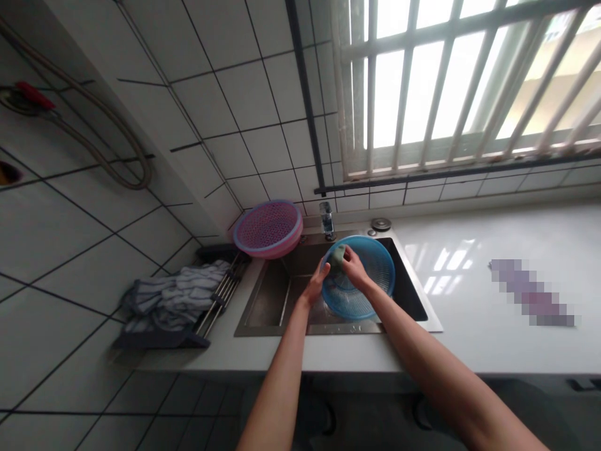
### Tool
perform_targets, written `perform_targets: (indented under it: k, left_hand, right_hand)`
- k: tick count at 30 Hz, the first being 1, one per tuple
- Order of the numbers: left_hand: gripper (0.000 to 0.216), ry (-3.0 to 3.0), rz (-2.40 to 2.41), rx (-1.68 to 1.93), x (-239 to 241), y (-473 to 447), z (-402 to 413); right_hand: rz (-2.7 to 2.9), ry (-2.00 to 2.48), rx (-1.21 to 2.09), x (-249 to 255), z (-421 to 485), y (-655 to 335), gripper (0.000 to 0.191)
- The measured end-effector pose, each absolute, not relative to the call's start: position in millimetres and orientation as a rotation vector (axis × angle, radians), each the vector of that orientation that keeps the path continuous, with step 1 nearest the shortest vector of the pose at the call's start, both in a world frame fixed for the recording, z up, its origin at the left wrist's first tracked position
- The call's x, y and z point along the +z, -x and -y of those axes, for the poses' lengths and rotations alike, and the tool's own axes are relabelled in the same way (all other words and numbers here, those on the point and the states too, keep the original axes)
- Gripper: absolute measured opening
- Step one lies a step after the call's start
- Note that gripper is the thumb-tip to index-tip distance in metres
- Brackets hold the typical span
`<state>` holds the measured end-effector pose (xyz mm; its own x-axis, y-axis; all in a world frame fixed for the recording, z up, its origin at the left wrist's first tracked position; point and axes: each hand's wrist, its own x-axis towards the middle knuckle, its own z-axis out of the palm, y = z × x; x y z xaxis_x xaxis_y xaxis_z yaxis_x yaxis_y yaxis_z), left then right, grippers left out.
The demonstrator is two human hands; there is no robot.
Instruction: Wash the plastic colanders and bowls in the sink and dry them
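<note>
A blue plastic colander (364, 304) rests over the right side of the steel sink (293, 291), tilted a little. My left hand (316, 283) is closed on the colander's left rim. In my right hand (355, 268) is a small green cleaning cloth (337, 255), pinched between the fingers and pressed to the rim near the left hand. Whether the green piece is a cloth or a soft pad is hard to make out. The fingertips under the rim are hidden.
A chrome faucet (326, 220) stands behind the sink, with a metal drain cover (380, 224) to its right. Pink colanders (268, 232) sit at the back left corner. A striped cloth (181, 294) lies on a rack at left. A blurred flat item (533, 293) lies on the right counter.
</note>
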<state>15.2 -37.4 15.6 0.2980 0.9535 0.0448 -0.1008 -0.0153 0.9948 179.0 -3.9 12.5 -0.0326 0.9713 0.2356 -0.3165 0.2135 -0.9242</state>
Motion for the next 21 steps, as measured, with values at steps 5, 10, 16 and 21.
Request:
perform_targets:
  k: [5,10,16,21]
  left_hand:
    - [0.091,-1.338,-1.026,1.08,17.3,-5.9,39.1]
    - [0.081,-1.39,-0.998,1.031,13.8,-0.6,40.0]
    - [0.075,-1.413,-0.894,1.016,10.5,-8.8,36.7]
    - [0.08,-1.425,-1.002,1.037,7.0,-2.7,32.2]
  right_hand:
    - [1.574,0.627,1.48,-2.2,19.6,-165.1,0.025]
    - [1.41,0.684,1.617,-13.7,16.3,-160.4,0.029]
    - [0.736,0.739,1.473,0.7,-3.8,-178.2,0.038]
    - [1.336,0.645,1.561,0.7,18.7,-163.9,0.026]
